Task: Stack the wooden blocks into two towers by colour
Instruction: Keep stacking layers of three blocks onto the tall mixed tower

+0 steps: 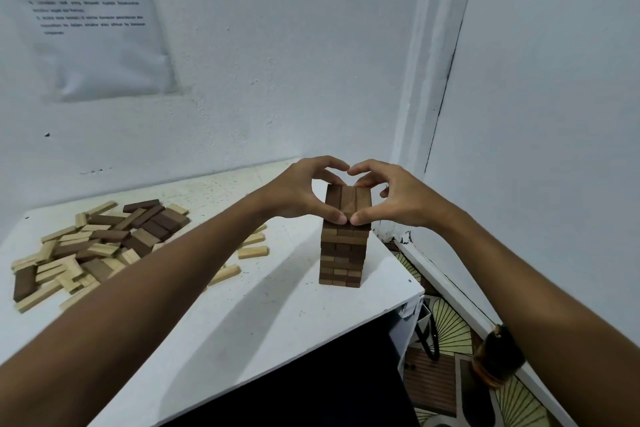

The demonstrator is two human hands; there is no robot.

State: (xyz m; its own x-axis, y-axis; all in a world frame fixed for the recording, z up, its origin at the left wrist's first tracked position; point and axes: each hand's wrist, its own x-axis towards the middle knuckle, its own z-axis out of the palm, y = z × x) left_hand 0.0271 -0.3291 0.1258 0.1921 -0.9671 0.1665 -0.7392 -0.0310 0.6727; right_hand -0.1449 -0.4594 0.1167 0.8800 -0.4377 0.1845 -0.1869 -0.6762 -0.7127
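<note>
Up left, wall sheet (93, 14) print unreadable; hands (346, 196) pinch dark tower (344, 253)

Dim, bluish light; soft arm shadows on the table (242, 322); wide-angle bending at edges.

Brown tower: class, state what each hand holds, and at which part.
Both the left hand and the right hand pinch the top layer of the brown tower, thumbs on its near edge, fingers curled over its far edge.

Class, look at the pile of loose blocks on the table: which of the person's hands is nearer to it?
Left. The left hand grips the dark tower top on the side facing the loose pile; the right hand grips its far side.
</note>
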